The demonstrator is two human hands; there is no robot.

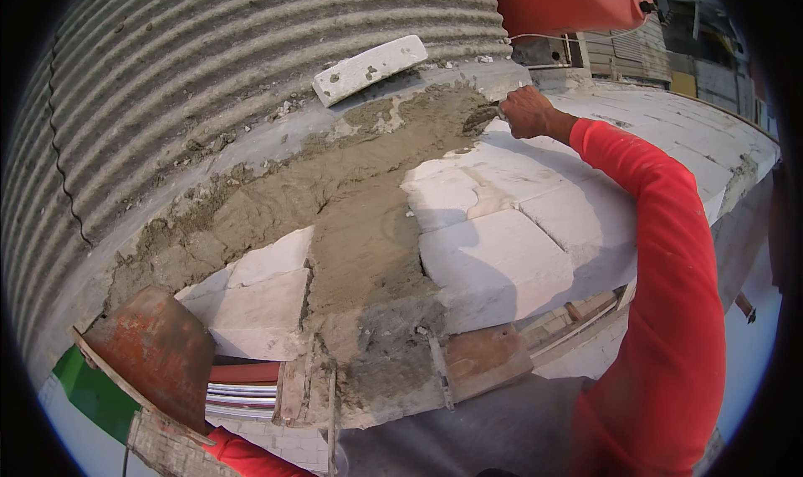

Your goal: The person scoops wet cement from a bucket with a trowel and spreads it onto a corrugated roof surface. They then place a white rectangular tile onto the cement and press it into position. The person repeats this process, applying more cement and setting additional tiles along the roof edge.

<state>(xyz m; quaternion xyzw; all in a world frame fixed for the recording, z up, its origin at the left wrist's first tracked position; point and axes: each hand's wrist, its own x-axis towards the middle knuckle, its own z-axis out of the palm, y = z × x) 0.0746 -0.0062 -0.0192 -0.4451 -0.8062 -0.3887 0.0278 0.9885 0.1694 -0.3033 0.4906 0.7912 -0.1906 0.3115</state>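
Grey-brown cement (251, 209), lumpy and damp-looking, lies beside white blocks (498, 255); right hand (527, 112) grips a caked trowel (479, 121); left hand unseen, cannot tell its hold

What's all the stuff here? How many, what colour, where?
corrugated roof sheeting: one stretch, grey, upper left
loose rectangular block: one, white, roof's lower edge
spread of wet mortar: one, grey-brown, centre
flat-laid blocks: several, white, both sides of mortar
rounded tank: one, orange-red, top right
curved rusty panel: one, reddish-brown, lower left
flat panel: one, green, bottom left
wooden board: one, brown, below the blocks
mortar-covered tool, seemingly: one, dark, mortar's right end
right hand: one, bare, gripping the tool
long sleeves: two, red, right and bottom left
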